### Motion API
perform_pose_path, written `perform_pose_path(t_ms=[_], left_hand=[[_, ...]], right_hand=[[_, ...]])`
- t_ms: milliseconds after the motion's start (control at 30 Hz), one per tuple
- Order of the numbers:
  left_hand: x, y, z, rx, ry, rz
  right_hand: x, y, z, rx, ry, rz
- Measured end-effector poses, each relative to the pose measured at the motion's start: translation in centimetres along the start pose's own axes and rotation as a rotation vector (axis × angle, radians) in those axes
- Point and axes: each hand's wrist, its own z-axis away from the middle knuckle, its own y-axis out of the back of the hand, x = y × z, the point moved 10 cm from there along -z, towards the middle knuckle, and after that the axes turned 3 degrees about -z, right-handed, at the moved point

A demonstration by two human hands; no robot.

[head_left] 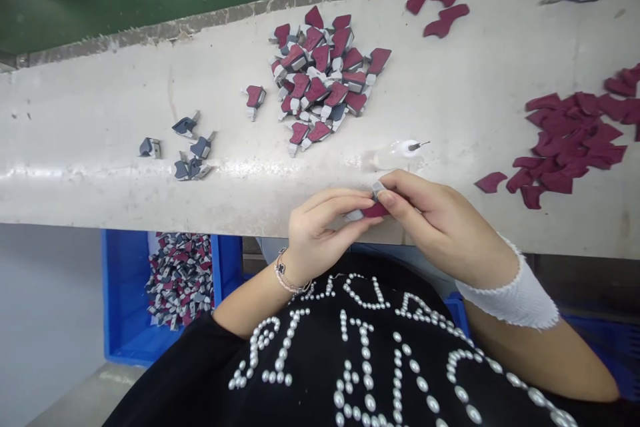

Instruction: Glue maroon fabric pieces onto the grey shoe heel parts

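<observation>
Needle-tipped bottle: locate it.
In the head view, the bottle lies on the table just beyond the right hand, left of the loose maroon pieces.

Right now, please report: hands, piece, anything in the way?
Left hand, right hand: both pinching. Maroon-grey piece: held between them. White bottle: close beyond, apparently not blocking.

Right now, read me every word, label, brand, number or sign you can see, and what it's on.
White pearl-bead lettering on the black fabric shirt: skewed and partly cut off, no whole word readable.
Small angular maroon-and-grey pieces: any marks too small to read.
Nothing else legible.
</observation>
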Motion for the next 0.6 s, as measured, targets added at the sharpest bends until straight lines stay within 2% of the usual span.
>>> perform_pose_path(t_ms=[133, 267, 433, 533, 600], left_hand=[[-0.2, 0.1, 0.2, 0.03, 0.022, 0.031], [-0.9, 0.3, 0.4, 0.072, 0.079, 0.12], [-0.4, 0.1, 0.3, 0.069, 0.065, 0.141], [-1.4, -0.4, 0.3, -0.01, 0.245, 0.162], [-2.2, -0.8, 0.4, -0.113, 0.384, 0.171]], right_hand=[[0.2, 0.1, 0.1, -0.03, -0.016, -0.04], [-0.6, 0.4, 0.7, -0.103, 0.073, -0.023], [-1.2, 1.1, 0.9, -0.102, 0.12, -0.023], [-1.2, 1.2, 0.8, -0.107, 0.12, 0.006], [-1.3, 1.1, 0.9, -0.125, 0.145, 0.039]])
